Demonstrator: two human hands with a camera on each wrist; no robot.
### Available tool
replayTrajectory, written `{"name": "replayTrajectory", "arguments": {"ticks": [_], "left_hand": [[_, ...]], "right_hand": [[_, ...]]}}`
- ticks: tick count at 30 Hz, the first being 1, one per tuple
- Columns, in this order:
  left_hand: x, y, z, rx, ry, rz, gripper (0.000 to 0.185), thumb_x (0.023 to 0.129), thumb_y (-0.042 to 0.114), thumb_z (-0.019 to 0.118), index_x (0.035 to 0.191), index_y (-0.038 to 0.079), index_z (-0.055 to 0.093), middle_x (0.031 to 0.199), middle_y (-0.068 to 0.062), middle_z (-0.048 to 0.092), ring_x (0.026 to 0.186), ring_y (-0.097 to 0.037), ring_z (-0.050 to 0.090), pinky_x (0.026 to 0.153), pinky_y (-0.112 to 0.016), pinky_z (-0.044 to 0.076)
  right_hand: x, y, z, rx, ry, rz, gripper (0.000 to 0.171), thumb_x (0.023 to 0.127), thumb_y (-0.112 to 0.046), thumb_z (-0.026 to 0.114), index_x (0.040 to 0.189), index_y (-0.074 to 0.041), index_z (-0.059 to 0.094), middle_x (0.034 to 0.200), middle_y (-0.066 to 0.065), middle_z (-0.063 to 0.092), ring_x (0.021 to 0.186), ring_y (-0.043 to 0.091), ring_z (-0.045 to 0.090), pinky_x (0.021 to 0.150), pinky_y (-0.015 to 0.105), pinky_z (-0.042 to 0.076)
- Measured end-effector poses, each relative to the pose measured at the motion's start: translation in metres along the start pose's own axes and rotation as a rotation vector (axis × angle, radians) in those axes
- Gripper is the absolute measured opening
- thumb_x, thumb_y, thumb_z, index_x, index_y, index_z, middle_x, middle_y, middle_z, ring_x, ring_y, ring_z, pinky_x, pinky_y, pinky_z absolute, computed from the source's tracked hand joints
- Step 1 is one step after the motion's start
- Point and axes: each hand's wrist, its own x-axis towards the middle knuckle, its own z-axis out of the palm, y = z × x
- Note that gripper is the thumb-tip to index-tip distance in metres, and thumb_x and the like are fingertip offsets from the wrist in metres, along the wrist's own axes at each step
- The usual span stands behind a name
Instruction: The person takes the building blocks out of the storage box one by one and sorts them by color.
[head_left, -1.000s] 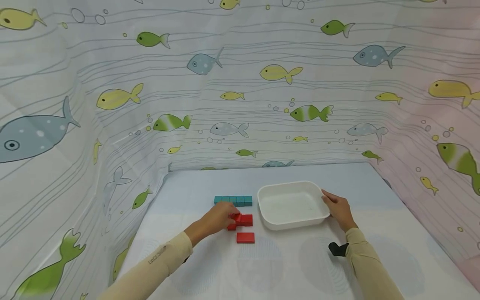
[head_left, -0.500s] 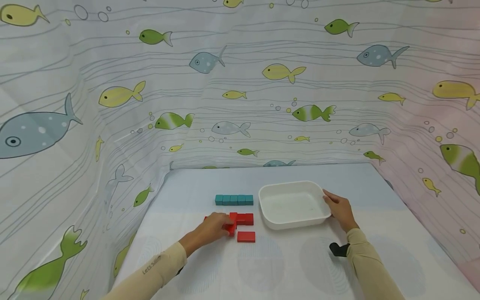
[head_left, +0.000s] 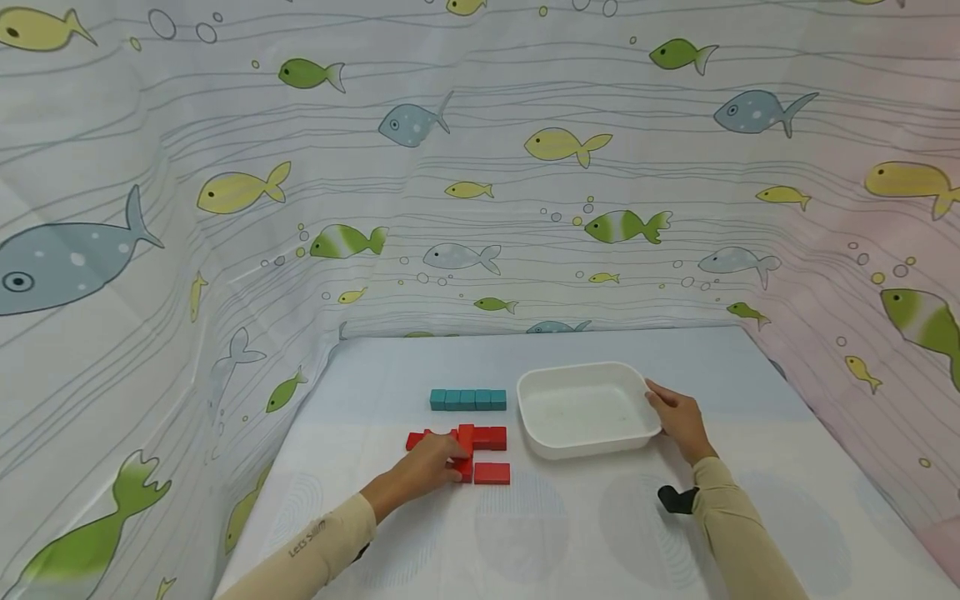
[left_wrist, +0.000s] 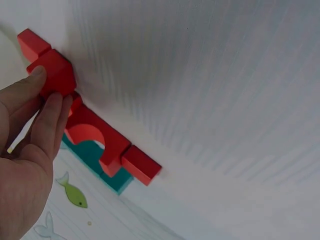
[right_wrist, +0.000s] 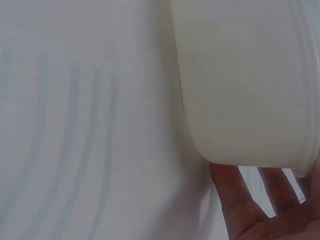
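In the head view, my left hand (head_left: 431, 464) is over the red blocks on the left of the table. Its thumb and fingers pinch a red block (left_wrist: 54, 75), whose near end lies right beside a flat red block (head_left: 492, 473). A red arch block (left_wrist: 95, 131) and a small red block (left_wrist: 141, 164) extend in a row past the fingertips. My right hand (head_left: 681, 421) holds a white plastic basin (head_left: 588, 451) at its right end. In the right wrist view, the fingers (right_wrist: 232, 192) lie against the outside of the end wall, just under the rim.
Beyond the red blocks stands a straight row of several teal blocks (head_left: 468, 400). The basin is to the right of both rows. Fish-patterned fabric (head_left: 480, 167) hangs around the back and sides of the white-covered table (head_left: 540, 542).
My left hand has drawn a red block from the red row toward me, bringing it beside the flat red block. The right hand and basin stay in place.
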Motion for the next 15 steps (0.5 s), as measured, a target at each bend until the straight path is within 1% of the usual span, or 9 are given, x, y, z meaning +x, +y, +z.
{"name": "replayTrajectory", "arguments": {"ticks": [2, 7, 11, 15], "left_hand": [[0.0, -0.0001, 0.0004, -0.001, 0.005, 0.006, 0.039, 0.081, 0.014, 0.08, 0.119, 0.005, 0.07, 0.108, -0.002, 0.07, 0.099, -0.019, 0.064, 0.083, -0.028, 0.055], [0.0003, -0.0013, 0.0024, -0.003, 0.013, 0.016, 0.04, 0.081, 0.013, 0.08, 0.119, 0.005, 0.07, 0.108, -0.003, 0.071, 0.098, -0.018, 0.065, 0.082, -0.027, 0.055], [0.0008, -0.0018, 0.0041, -0.006, 0.015, 0.015, 0.04, 0.081, 0.014, 0.08, 0.119, 0.005, 0.07, 0.108, -0.002, 0.071, 0.097, -0.018, 0.064, 0.081, -0.026, 0.055], [0.0008, -0.0017, 0.0052, -0.012, 0.02, 0.018, 0.041, 0.081, 0.014, 0.081, 0.119, 0.005, 0.07, 0.108, -0.002, 0.07, 0.097, -0.018, 0.064, 0.081, -0.025, 0.055]], "right_hand": [[0.0003, -0.0002, 0.0007, 0.003, 0.0, 0.0, 0.047, 0.099, -0.031, 0.057, 0.143, -0.014, 0.05, 0.138, 0.019, 0.052, 0.086, 0.024, 0.06, 0.06, 0.026, 0.052], [-0.0002, -0.0004, 0.001, 0.001, -0.001, 0.015, 0.049, 0.099, -0.035, 0.058, 0.143, -0.017, 0.05, 0.139, 0.017, 0.052, 0.09, 0.023, 0.059, 0.061, 0.025, 0.052], [-0.001, -0.0005, 0.0012, -0.002, 0.0, 0.007, 0.05, 0.098, -0.037, 0.057, 0.143, -0.016, 0.05, 0.138, 0.018, 0.052, 0.089, 0.025, 0.058, 0.06, 0.026, 0.051], [-0.0005, 0.0004, 0.0007, -0.002, 0.003, 0.005, 0.049, 0.098, -0.036, 0.058, 0.143, -0.017, 0.051, 0.139, 0.017, 0.052, 0.091, 0.026, 0.059, 0.06, 0.026, 0.051]]}}
